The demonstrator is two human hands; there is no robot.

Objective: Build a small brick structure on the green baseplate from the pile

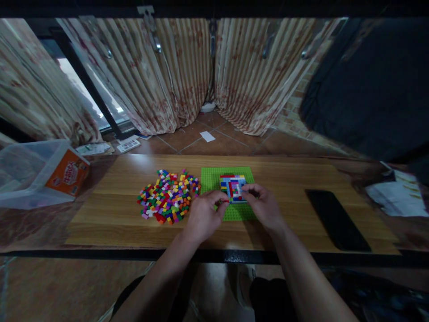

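A green studded baseplate point(209, 176) lies on the wooden tabletop, bearing a flat block of multicoloured toy bricks point(233, 184). At the lower left of that block is my left hand point(207, 212), its thumb and forefinger pinched on a small red brick point(225, 201). My right hand point(264, 205) rests at the right side of the brick build, fingers bent against its edge; whether it grips a separate piece cannot be made out. To the left of the baseplate spreads a heap of loose bricks point(169, 195) in many colours.
A clear plastic box point(30, 174) with an orange label stands at the table's left end. On the right lies a black flat slab point(337, 220), with crumpled plastic packaging point(395, 190) beyond it. Papers point(128, 145) lie behind the table, near striped curtains point(174, 89).
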